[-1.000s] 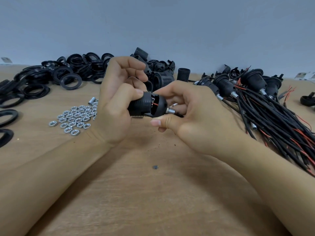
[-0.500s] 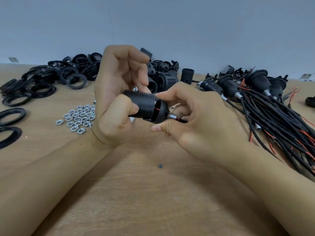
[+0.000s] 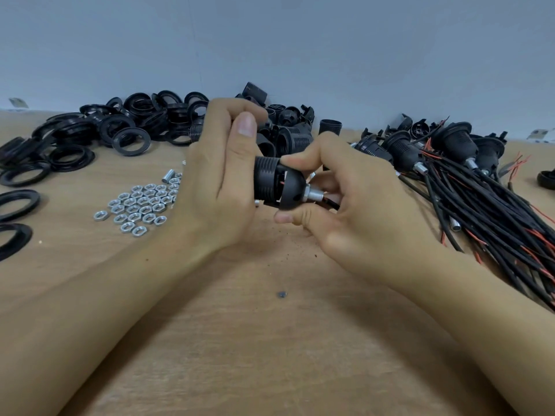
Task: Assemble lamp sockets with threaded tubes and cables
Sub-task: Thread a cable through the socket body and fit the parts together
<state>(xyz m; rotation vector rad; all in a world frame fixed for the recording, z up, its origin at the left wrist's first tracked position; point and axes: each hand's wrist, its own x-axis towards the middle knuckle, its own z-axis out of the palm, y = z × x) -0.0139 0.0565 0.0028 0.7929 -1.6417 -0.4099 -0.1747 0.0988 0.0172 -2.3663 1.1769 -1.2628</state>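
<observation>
The wooden surface (image 3: 270,355) carries the parts sorted in groups, so each kind is easy to reach. On the right lies a big bundle of finished sockets with black and red cables (image 3: 486,205), put aside out of the working area. At the back left is a heap of black threaded rings (image 3: 120,130), and behind the hands a pile of loose socket shells (image 3: 288,127). A small cluster of silver hex nuts (image 3: 138,205) lies just left of the left wrist, near for picking.

In the middle, above the surface, both hands hold one lamp socket. The left hand (image 3: 219,187) has its fingers and thumb curled round the ribbed socket barrel (image 3: 265,184), probably to keep it from turning. The right hand (image 3: 354,205) pinches the domed socket cap (image 3: 289,187) between forefinger and thumb; the cap is not fully seated, since a gap with red wire shows between it and the barrel. From the cap's end comes the short silver threaded tube (image 3: 315,195), with the cable going into the right palm. I judge the cap is being closed onto the barrel.
</observation>
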